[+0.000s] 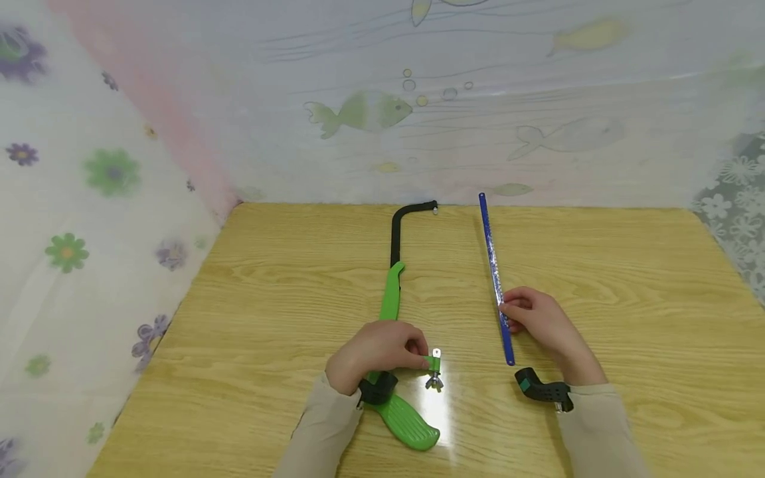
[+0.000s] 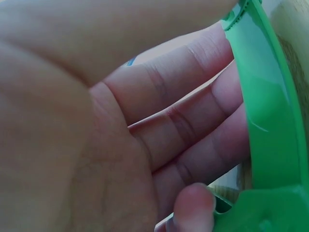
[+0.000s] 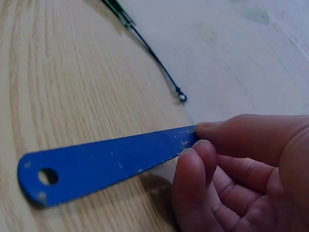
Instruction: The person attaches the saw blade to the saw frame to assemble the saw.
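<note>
sleeves (image 1: 319, 435): beige, reaching in from the bottom edge.
wrist mounts (image 1: 542, 388): black, one at each cuff.
saw handle (image 1: 412, 425): green and ribbed, just beyond the left sleeve, angled down to the right.
wing nut (image 1: 434, 382): silvery, hanging under a green bracket (image 1: 434, 364) with a small metal tab.
left hand (image 1: 379, 345): grip closed in a pinch on the green bracket, the hand lying across the saw frame.
right hand (image 1: 540, 322): grip closed, thumb and fingers pinching the blade toward its near end.
blade (image 1: 492, 259): blue, scuffed, holed at its ends, right of the saw frame and apart from it.
saw frame (image 1: 396, 236): green, then black, hooking right near the table's far edge.
table (image 1: 627, 299): wood-grained.
wall covering (image 1: 370, 109): pale, fish-printed, behind everything.
</note>
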A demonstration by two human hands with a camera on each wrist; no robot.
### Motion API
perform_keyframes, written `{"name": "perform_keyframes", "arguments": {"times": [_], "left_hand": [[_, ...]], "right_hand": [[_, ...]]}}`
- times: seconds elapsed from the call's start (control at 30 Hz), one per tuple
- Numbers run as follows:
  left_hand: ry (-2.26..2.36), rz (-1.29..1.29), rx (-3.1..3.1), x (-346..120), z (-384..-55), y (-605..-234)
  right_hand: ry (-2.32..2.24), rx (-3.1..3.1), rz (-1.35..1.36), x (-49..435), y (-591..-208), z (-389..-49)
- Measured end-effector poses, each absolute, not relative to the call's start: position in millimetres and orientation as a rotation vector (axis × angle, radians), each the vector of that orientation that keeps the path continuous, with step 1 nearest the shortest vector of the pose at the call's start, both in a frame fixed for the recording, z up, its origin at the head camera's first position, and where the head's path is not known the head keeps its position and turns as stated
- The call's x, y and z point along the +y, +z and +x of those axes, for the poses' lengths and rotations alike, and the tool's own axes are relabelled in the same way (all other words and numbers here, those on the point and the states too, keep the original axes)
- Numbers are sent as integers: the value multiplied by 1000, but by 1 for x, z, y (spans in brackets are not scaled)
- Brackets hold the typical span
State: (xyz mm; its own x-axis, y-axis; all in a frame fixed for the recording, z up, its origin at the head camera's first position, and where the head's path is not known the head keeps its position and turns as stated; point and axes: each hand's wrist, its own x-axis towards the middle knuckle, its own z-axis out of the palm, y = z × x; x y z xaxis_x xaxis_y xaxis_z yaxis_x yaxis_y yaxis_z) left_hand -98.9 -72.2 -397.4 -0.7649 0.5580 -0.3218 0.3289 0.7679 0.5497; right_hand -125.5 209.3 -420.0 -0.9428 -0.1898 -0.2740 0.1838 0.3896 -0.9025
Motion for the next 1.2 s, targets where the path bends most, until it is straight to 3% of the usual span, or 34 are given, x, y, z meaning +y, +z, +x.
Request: {"name": "perform_keyframes", "arguments": {"times": [1.2], "left_hand": [[663,686,2471,-73,-100,-398]], "right_hand": [[-1803,2122,145,177,-427,-141]]}}
